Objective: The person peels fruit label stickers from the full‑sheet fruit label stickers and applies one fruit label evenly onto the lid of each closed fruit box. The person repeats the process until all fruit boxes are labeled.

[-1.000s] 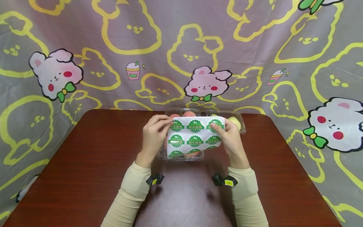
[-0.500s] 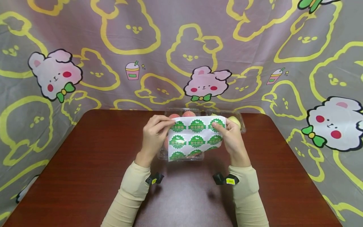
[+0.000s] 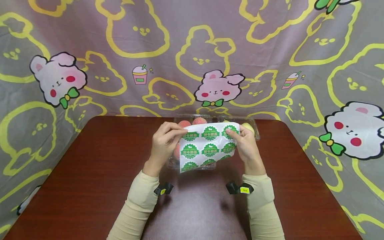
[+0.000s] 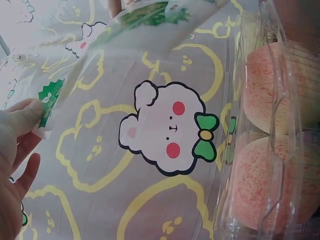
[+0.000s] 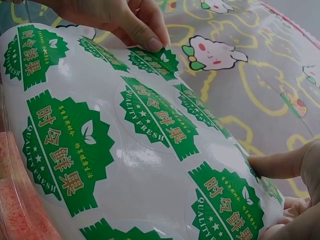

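My L hand & R hand pinch opp. ends of the QUALITY FRESH sticker sheet; best held flat, w/o creasing.

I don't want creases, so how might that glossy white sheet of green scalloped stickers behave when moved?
That sticker sheet is probably floppy, since it curves as held; likely light, because its edges look thin; perhaps slippery, given its shiny highlights.

head view downward, wrist views close, sheet shared
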Demonstrator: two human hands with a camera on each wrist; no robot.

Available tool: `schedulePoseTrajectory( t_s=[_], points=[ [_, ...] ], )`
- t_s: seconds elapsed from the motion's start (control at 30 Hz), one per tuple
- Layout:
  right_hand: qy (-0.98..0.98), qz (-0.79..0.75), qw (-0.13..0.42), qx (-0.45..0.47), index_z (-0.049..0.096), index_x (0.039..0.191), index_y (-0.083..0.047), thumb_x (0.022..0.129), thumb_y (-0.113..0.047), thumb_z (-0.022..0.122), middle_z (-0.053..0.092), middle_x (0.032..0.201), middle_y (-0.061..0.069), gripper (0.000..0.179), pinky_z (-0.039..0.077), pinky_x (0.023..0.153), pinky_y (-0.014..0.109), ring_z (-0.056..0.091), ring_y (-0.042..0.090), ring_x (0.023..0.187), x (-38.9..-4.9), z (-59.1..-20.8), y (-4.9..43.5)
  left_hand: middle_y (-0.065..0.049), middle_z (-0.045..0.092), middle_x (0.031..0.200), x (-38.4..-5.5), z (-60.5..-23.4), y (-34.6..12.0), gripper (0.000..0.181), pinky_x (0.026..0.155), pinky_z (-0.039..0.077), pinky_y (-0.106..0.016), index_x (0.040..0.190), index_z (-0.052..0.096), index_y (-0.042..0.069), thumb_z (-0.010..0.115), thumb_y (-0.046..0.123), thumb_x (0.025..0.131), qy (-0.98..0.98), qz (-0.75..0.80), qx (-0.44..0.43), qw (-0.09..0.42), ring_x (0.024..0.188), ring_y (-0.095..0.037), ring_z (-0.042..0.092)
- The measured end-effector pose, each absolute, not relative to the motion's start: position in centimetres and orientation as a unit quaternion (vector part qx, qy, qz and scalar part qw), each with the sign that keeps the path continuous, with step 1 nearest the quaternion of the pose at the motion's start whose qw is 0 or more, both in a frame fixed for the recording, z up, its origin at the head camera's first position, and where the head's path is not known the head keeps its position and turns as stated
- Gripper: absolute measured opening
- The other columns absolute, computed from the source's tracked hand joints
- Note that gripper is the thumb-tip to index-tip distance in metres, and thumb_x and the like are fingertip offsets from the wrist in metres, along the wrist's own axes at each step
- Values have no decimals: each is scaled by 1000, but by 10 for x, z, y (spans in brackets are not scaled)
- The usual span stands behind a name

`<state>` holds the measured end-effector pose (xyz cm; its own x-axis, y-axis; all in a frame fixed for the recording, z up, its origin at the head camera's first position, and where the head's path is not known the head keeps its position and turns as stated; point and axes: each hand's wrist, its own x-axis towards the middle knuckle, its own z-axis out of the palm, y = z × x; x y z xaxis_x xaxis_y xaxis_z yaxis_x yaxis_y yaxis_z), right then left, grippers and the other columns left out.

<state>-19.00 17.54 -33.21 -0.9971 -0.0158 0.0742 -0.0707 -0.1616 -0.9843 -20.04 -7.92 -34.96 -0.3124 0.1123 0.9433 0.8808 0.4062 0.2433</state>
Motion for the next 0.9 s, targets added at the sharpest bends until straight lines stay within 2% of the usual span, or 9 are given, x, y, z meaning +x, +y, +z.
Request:
schedulePoseTrajectory(
  t_s=[0.47,0.9],
  points=[
    [-633,774,17,8,61,90,-16,94,1,54,70,69,-13,18,54,63,16,66,0,64,-193,-333,176,-11,67,81,-200,-349,-77,13,71,47,-33,82,76,2,80,-3,70,-694,-405,-364,471,82,-23,59],
    [-625,781,20,-5,63,85,-18,94,0,52,70,68,-12,24,53,62,16,66,0,63,-197,-336,177,-10,67,80,-201,-351,-76,13,76,52,-31,82,76,2,79,-5,71,-693,-401,-371,469,83,-23,61]
  ],
)
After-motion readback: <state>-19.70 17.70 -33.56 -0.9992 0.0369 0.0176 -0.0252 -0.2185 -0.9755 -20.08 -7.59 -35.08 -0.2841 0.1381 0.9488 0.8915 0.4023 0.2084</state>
